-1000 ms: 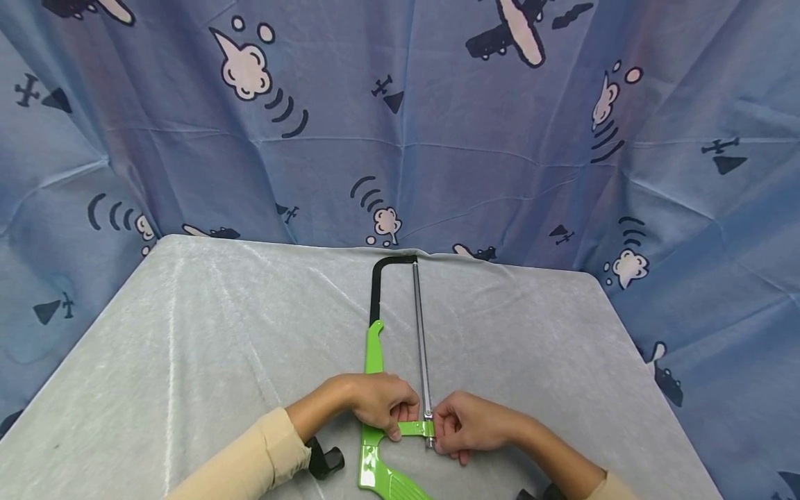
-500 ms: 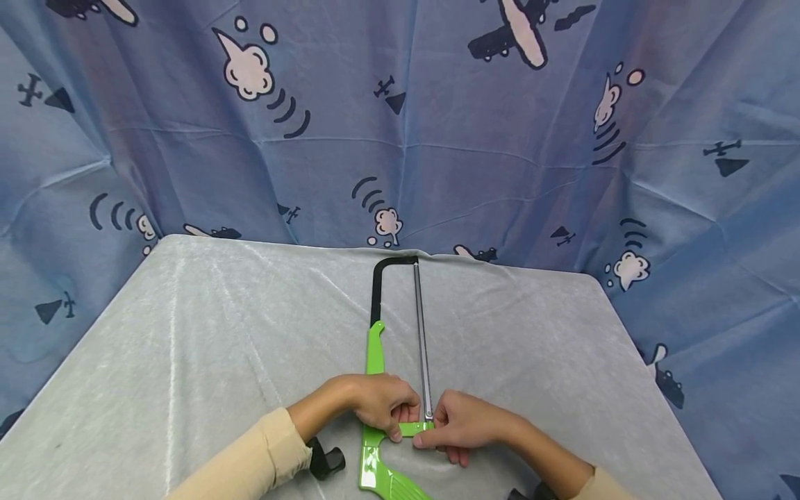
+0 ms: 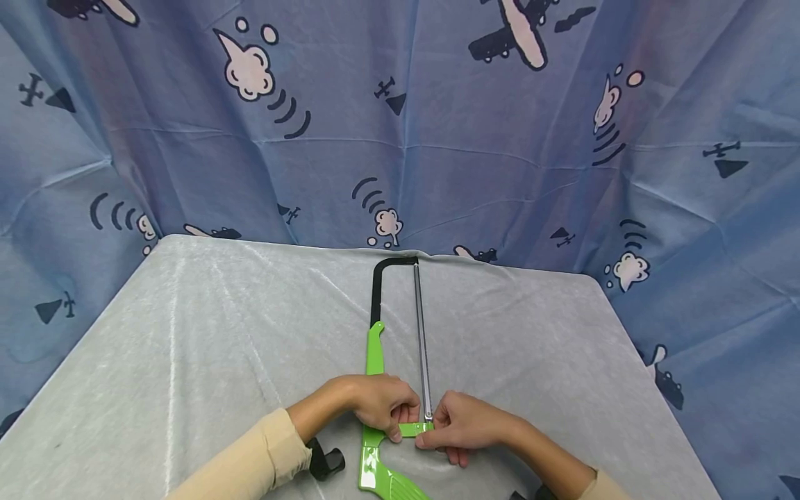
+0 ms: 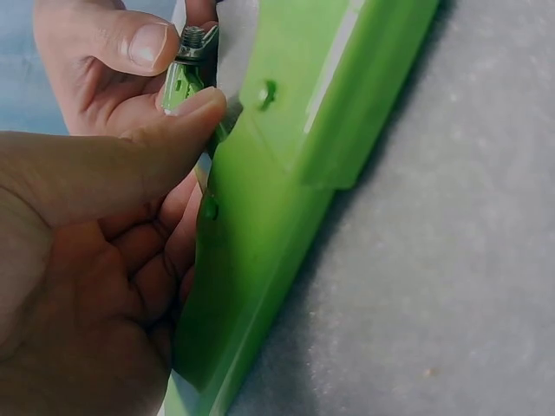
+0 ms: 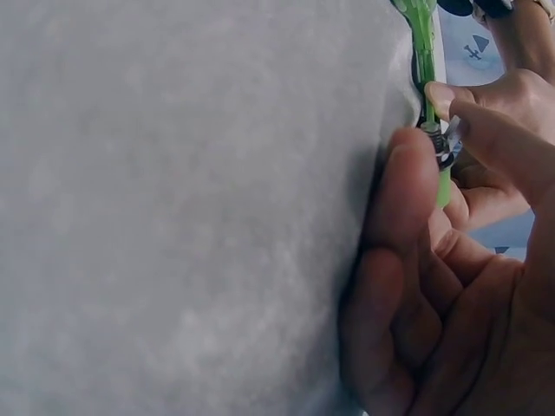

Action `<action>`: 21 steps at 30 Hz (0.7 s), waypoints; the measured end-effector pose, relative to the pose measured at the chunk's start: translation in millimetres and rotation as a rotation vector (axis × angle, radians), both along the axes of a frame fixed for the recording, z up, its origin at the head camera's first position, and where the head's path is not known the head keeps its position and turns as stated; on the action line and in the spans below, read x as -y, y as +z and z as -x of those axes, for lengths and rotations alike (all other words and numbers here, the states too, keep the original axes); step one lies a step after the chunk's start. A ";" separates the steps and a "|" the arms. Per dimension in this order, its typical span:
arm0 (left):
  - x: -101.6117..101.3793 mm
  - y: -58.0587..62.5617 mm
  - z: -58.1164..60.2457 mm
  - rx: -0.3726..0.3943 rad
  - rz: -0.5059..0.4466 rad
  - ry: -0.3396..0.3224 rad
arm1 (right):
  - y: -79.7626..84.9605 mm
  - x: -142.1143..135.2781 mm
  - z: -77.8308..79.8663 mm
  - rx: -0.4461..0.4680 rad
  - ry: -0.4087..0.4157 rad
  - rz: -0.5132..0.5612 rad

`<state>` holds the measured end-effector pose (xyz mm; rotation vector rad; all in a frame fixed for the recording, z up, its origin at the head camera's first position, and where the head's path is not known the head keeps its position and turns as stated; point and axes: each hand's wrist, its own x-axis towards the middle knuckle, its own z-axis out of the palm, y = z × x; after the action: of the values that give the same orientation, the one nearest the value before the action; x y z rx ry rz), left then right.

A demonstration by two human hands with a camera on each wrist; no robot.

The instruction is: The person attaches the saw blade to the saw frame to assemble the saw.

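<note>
A hacksaw (image 3: 374, 354) with a green handle and a black front frame lies on the grey cloth. Its silver blade (image 3: 421, 326) runs along the right side. My left hand (image 3: 384, 403) holds the green crossbar near the blade's lower end, its thumb pressing there in the left wrist view. At the crossbar's end, my right hand (image 3: 470, 420) has thumb and forefinger around a wing nut (image 4: 201, 50) on a threaded stud. In the right wrist view the metal wing nut (image 5: 445, 154) shows between those fingertips; its far side is hidden.
A grey cloth-covered table (image 3: 250, 326) spreads beneath the saw. Behind it hangs a blue curtain (image 3: 325, 160) with printed planes and clouds. A black wrist camera mount (image 3: 326, 460) sits under the left sleeve (image 3: 250, 451).
My right thumb has moved left across the crossbar's end, covering the stud and nut in the head view. My left hand and the hacksaw keep their place.
</note>
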<state>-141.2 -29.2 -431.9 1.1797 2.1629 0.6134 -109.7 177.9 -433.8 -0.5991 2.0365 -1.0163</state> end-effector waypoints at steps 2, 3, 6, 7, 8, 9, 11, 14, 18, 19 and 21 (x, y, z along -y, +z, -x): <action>0.1 0.0 -0.2 -0.001 -0.001 0.001 | 0.0 -0.8 0.1 0.004 0.011 0.015; 0.1 -0.1 -0.3 -0.001 -0.001 0.002 | -0.2 -1.5 0.2 0.005 0.016 0.021; 0.2 -0.5 -0.5 -0.002 -0.001 0.006 | -1.2 -3.2 0.6 0.010 0.032 0.042; 0.2 -0.7 -0.5 -0.003 -0.002 0.007 | -1.6 -3.8 0.7 0.014 0.034 0.047; 0.2 -0.9 -0.6 -0.003 -0.001 0.009 | -1.9 -4.4 0.9 0.019 0.036 0.052; 0.3 -1.1 -0.6 -0.004 -0.002 0.009 | -2.1 -5.0 1.0 0.023 0.039 0.056; 0.3 -1.5 -0.6 -0.006 -0.003 0.010 | -2.4 -6.2 1.2 0.033 0.047 0.062; 0.3 -2.1 -0.6 -0.007 -0.005 0.009 | -2.4 -7.6 1.6 0.048 0.062 0.077; 0.3 -2.3 -0.6 -0.009 -0.001 0.010 | -2.5 -9.1 2.5 0.064 0.084 0.105; 0.3 -2.2 -0.5 -0.011 0.000 0.011 | -2.6 -9.4 2.8 0.067 0.090 0.112; 0.4 -1.8 -0.5 -0.011 0.003 0.011 | -2.8 -9.9 3.3 0.076 0.099 0.126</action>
<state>-140.7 -29.6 -433.7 1.1725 2.1801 0.6095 -113.0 187.8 -436.6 -0.7090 1.8685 -1.0970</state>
